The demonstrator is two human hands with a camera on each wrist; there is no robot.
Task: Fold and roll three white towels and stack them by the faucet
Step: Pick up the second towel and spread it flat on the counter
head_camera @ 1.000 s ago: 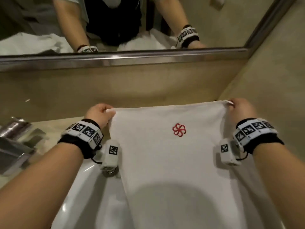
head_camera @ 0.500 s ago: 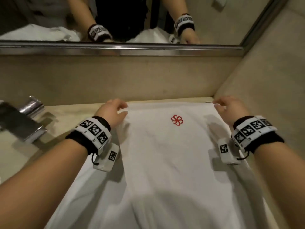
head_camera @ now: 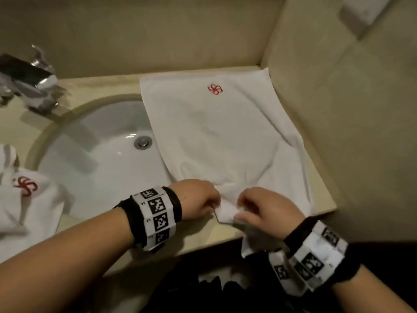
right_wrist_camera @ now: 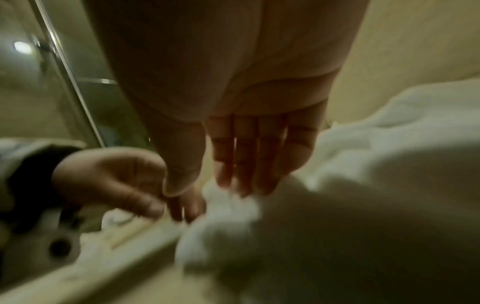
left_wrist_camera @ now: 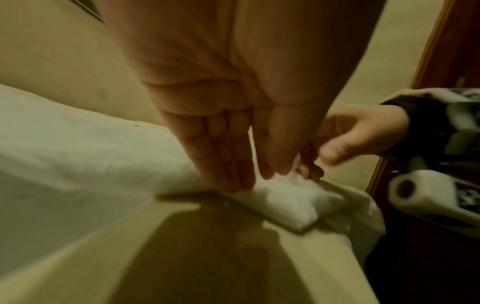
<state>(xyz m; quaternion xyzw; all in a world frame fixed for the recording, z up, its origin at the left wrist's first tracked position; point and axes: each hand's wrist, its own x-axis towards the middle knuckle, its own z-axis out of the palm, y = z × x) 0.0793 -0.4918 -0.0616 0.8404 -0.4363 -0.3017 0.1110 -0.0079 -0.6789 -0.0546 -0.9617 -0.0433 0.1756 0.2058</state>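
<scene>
Both hands sit close together at the near edge of the counter (head_camera: pixel 225 240), working the near end of the white towel (head_camera: pixel 225 136). Left hand (head_camera: pixel 198 201) pinches the towel's near corner; in the left wrist view its fingers (left_wrist_camera: pixel 221 156) run nearly straight down onto a small folded wad of cloth, thumb beside them. Right hand (head_camera: pixel 268 210) is curled over the same bunched end, fingers pinching cloth; right wrist view is blurred, fingertips (right_wrist_camera: pixel 244 170) touching the fabric, exact grip hard to tell there. Part of the towel's end hangs over the counter's near edge below the right hand.

Towel lies spread flat on the counter, right of the sink (head_camera: pixel 94 159), its left edge overhanging the basin, its far edge near the back wall, right edge against the side wall. Red logo (head_camera: pixel 215 89) faces up near the far end. Wrinkles run toward the pinched corner.

Faucet (head_camera: pixel 29 80) stands far left, behind the sink, well apart from the towel. Second towel (head_camera: pixel 27 199), crumpled, red logo showing, sits at the left near the sink rim. Drain (head_camera: pixel 142 142) visible in the basin. Tagged bands on both wrists.
</scene>
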